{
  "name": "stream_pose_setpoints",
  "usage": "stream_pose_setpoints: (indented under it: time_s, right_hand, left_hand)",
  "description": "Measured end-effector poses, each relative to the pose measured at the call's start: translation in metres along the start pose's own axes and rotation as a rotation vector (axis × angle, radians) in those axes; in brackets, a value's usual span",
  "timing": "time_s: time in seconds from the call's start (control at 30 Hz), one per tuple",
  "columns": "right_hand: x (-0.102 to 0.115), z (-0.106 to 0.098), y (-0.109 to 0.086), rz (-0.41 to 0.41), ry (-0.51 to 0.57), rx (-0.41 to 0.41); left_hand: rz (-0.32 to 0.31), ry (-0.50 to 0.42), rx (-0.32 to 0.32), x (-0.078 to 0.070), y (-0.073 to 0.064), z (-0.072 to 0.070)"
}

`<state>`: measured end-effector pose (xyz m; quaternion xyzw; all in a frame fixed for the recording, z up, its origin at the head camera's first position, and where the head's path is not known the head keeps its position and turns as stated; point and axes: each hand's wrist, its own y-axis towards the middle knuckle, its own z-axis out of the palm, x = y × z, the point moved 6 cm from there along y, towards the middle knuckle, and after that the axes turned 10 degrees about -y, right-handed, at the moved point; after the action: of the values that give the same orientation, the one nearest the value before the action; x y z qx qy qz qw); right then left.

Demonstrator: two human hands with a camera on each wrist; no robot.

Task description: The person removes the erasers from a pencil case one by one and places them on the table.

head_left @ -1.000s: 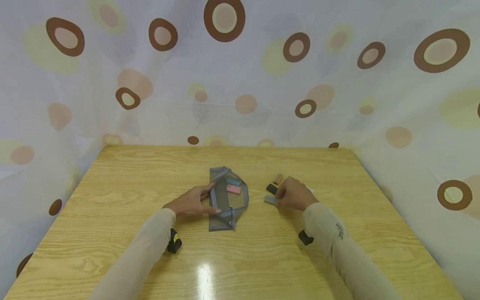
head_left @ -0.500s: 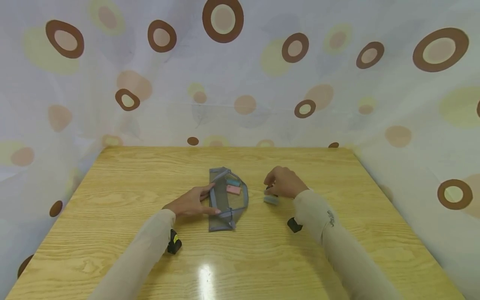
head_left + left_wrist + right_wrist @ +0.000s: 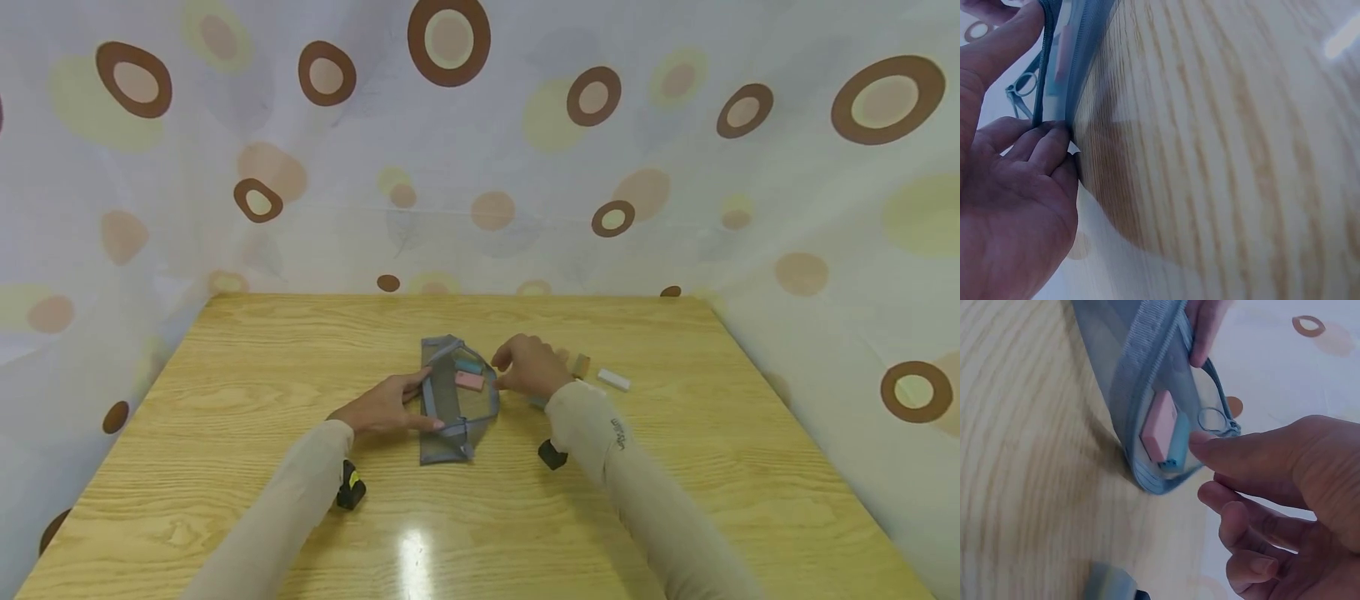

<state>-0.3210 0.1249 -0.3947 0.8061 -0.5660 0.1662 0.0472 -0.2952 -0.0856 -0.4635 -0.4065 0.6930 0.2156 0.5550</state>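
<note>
A grey-blue mesh zip pouch (image 3: pixel 444 442) lies with its mouth spread wide. Inside it are a pink block (image 3: pixel 470 381) like an eraser and a blue one (image 3: pixel 1179 442) beside it. My left hand (image 3: pixel 386 404) grips the pouch's left side, thumb at the near part of the rim and fingers at the far part. At the mouth's right end is my right hand (image 3: pixel 528 367), its thumb tip overlapping the rim in the right wrist view. Its fingers are loosely bent, with a gap below the thumb and nothing visible held.
Right of the pouch, small blocks lie on the wooden table (image 3: pixel 480 533): a white one (image 3: pixel 613 379), a tan-green one (image 3: pixel 581 365) and a grey-blue one (image 3: pixel 1110 584) with something black beside it. A patterned sheet (image 3: pixel 487 167) surrounds the table's back and sides.
My right hand has moved left from the loose blocks to the pouch's mouth, uncovering the white and tan-green blocks. The left hand and pouch have stayed in place.
</note>
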Motion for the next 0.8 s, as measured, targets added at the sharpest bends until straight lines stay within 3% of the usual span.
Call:
stream_pose_setpoints:
  time_s: [0.37,0.8]
  right_hand:
    - [0.002,0.027,0.012,0.061,0.008,-0.083]
    - [0.003,0.035,0.013,0.086,-0.011,-0.119]
  left_hand:
    - [-0.014,0.003,-0.007,0.000,-0.001,0.000]
    - [-0.012,0.005,-0.007,-0.002,-0.002,0.000]
